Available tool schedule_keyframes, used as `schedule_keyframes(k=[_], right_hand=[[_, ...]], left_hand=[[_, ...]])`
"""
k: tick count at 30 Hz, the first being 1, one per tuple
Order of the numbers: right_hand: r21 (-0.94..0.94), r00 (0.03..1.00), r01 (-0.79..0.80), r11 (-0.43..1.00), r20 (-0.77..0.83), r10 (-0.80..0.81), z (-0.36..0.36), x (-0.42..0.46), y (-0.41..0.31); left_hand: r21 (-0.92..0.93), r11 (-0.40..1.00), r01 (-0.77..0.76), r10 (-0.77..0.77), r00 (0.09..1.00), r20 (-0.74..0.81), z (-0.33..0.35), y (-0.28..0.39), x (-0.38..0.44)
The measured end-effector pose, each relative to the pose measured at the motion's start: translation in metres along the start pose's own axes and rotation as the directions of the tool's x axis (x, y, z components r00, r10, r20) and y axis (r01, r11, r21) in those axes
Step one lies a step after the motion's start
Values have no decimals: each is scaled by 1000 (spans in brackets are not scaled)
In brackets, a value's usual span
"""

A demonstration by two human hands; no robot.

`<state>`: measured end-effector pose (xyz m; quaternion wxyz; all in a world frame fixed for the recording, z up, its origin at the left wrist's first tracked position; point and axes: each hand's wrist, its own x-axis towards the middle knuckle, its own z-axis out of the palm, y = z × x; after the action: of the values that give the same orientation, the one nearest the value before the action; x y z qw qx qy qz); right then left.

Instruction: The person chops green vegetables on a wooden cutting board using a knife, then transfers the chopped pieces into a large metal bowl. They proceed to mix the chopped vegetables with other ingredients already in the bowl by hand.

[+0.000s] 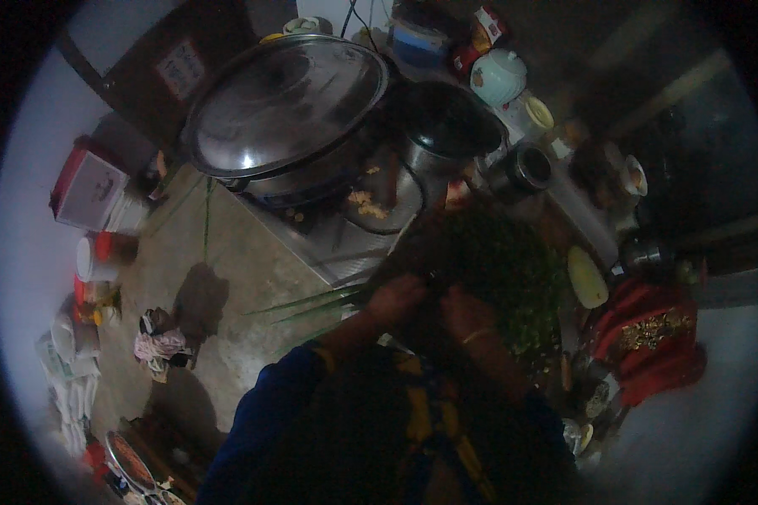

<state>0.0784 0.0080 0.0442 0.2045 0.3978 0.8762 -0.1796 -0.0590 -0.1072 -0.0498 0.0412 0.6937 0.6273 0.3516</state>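
Note:
Long green leaves [309,307], like scallion or chive leaves, stick out to the left from under my left hand [395,300], which is closed on them. Close beside it, my right hand [470,312] is curled over the same dark work surface, a band around its wrist. The picture is too dark there to tell whether the right hand holds anything. A wide heap of chopped greens [511,271] spreads just beyond and to the right of the right hand. What lies between the two hands is lost in shadow.
Ahead stands a large pot with a domed metal lid [290,107], beside a dark-lidded pot [458,120]. Ginger pieces [367,205] lie on the metal counter. A metal cup [527,169], a pale oval vegetable or similar object [587,278] and a red cloth [650,341] are right.

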Motion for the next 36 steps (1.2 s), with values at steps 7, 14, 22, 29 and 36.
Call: schedule_keyframes(k=[7,14,22,29,36], right_hand=[[76,997,69,995,-46,-66,19,18,-13],[-130,971,235,963,-13,-238,12,20,6],[135,953,-99,986,-271,133,6,24,30],[-15,982,-103,995,-161,99,-6,12,22],[-38,985,-14,999,-172,7,13,28,20]], left_hand=[[21,997,74,-76,988,138,21,-14,-17],[142,989,-47,27,990,141,4,-4,-17],[-34,999,40,-39,999,8,67,-29,15],[54,988,147,-154,972,178,19,1,44],[11,986,165,-165,978,123,19,0,31]])
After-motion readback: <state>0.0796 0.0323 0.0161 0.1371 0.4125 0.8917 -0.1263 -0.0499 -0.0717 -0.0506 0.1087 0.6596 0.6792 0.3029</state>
